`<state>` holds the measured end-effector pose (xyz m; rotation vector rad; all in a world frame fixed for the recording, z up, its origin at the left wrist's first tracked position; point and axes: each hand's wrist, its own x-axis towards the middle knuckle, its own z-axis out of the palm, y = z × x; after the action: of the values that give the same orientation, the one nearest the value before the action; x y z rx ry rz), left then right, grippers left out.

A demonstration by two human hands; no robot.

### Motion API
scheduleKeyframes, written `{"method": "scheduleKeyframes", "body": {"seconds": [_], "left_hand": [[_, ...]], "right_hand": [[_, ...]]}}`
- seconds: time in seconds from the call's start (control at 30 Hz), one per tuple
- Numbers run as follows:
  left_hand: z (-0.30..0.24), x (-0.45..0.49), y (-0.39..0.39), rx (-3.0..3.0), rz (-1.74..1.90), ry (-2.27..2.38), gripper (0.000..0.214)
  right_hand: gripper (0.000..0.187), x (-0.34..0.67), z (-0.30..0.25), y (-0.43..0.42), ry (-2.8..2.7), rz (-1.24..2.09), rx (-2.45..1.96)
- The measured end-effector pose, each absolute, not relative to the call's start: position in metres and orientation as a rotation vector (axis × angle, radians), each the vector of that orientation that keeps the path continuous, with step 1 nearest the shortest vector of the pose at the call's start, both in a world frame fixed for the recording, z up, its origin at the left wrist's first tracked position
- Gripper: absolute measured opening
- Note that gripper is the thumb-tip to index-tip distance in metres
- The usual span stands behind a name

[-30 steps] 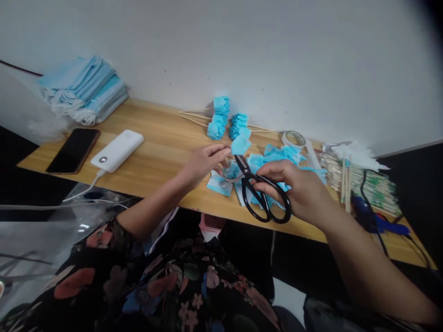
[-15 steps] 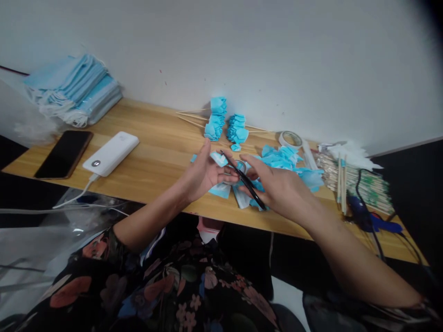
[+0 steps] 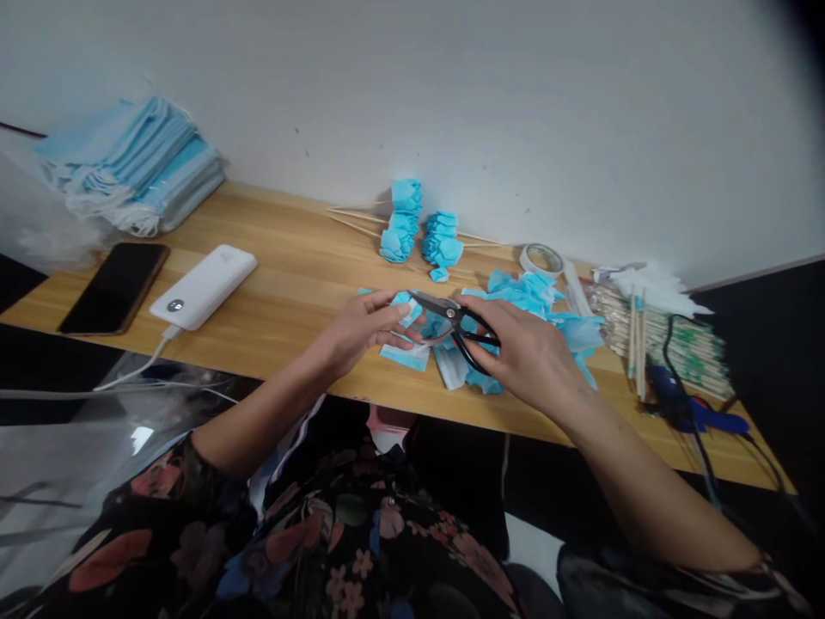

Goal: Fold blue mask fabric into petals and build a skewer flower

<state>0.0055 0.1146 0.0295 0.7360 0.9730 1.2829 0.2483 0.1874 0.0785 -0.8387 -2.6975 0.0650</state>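
In the head view my left hand (image 3: 367,331) pinches a small piece of light-blue fabric (image 3: 407,309) between thumb and fingers. My right hand (image 3: 522,344) grips black-handled scissors (image 3: 473,334), whose parted blades reach left to that piece. Below them lie a blue and white cut strip (image 3: 406,357) and another folded strip (image 3: 453,370). Beside and partly behind my right hand is a loose heap of blue pieces (image 3: 525,292). Blue fabric flowers on sticks (image 3: 400,223) rest near the wall, with a second bunch (image 3: 443,239) to their right.
A stack of blue face masks (image 3: 148,163) stands at the back left, near a black phone (image 3: 114,288) and a cabled white power bank (image 3: 204,286). To the right lie a tape roll (image 3: 541,259), bundled sticks (image 3: 693,352) and a blue glue gun (image 3: 715,419) with its cord.
The scissors have turned and their blades have opened toward the blue piece. My left hand has shifted slightly left, its fingers closing round the piece.
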Motion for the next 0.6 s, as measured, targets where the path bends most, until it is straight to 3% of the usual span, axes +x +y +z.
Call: {"method": "scheduleKeyframes", "body": {"seconds": [0.1,0.33,0.6], "left_hand": [[0.034,0.007,0.115,0.814,1.241,1.056,0.028],[0.037,0.007,0.118,0.988,1.244,1.221,0.027],[0.051,-0.013,0.124,1.08,1.344,1.29,0.034]], "right_hand": [[0.045,0.247,0.076,0.186,-2.703,0.061,-0.83],[0.055,0.255,0.085,0.178,-2.637,0.11,-1.002],[0.075,0.377,0.091,0.217,-1.795,0.078,-1.916]]}}
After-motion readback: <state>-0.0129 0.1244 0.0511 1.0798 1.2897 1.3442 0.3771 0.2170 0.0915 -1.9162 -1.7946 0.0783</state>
